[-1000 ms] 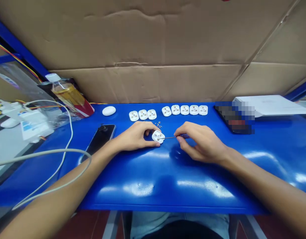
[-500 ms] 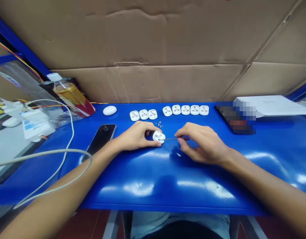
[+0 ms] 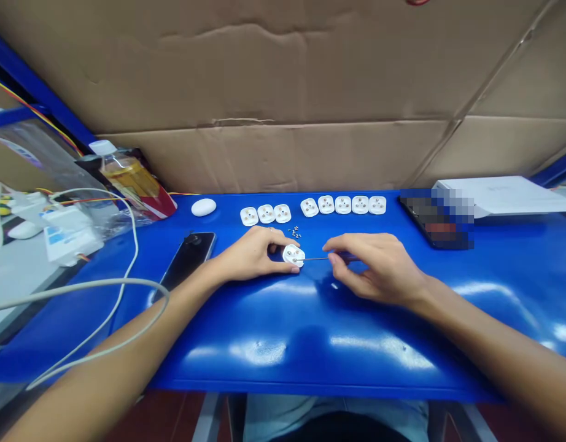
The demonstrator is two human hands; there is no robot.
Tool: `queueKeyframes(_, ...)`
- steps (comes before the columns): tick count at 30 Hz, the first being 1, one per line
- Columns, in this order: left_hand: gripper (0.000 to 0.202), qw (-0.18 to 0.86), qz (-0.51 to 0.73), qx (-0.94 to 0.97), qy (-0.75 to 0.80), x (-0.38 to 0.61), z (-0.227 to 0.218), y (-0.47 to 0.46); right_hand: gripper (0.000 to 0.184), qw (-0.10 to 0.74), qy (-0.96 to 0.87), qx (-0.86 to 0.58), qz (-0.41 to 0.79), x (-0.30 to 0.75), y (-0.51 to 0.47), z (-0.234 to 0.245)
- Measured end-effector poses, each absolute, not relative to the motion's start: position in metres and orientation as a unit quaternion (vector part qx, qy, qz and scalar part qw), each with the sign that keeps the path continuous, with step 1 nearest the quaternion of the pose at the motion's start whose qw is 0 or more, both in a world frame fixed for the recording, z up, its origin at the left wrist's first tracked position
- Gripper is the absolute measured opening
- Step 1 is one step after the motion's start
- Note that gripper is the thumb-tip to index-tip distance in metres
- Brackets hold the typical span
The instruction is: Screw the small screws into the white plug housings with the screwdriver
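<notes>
Case (image 3: 290, 253) sits pinched in the left hand (image 3: 253, 253), short of the worktop's (image 3: 310, 368) far edge; the right hand (image 3: 379, 267) pinches a driver (image 3: 316, 258), tip at the case. This looks unfinished; eight pieces (image 3: 342, 205) line that edge, loose screws (image 3: 296, 232) nearby.

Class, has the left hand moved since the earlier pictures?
No, the left hand shows no clear shift in any direction, judged against the phone lying nearby.
</notes>
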State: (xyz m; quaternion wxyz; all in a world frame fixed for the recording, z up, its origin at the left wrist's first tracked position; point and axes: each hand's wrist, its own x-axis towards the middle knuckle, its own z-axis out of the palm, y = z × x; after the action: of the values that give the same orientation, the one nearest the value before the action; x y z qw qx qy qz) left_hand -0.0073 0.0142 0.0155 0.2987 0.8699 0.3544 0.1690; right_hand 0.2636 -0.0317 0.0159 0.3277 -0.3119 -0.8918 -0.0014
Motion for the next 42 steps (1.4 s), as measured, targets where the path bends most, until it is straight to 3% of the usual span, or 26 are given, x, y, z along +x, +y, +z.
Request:
queueKeyframes(10, 0.039, 0.296, 0.173, 0.871, 0.352, -0.003, 0.016, 0.01, 0.015, 0.317, -0.879, -0.355, -0.027, 0.26, -0.032, 0.017)
queueKeyframes(17, 0.033, 0.307, 0.177, 0.869, 0.347, -0.002, 0.018, 0.008, 0.022, 0.272, -0.918, -0.287, 0.024, 0.262, -0.032, 0.029)
queueKeyframes(25, 0.034, 0.31, 0.163, 0.871, 0.343, -0.004, 0.02, 0.01, 0.015, 0.29, -0.904, -0.313, -0.022, 0.265, -0.03, 0.02)
queueKeyframes(32, 0.031, 0.318, 0.155, 0.871, 0.339, -0.004, 0.022, 0.009, 0.018, 0.321, -0.901, -0.291, 0.023, 0.26, -0.034, 0.025)
queueKeyframes(39, 0.041, 0.292, 0.151, 0.877, 0.349, -0.005, 0.019, 0.01, 0.01, 0.319, -0.896, -0.31, -0.007, 0.262, -0.031, 0.019)
queueKeyframes(42, 0.044, 0.286, 0.153, 0.88, 0.346, -0.005, 0.019, 0.011, 0.017, 0.346, -0.885, -0.31, 0.007, 0.259, -0.033, 0.02)
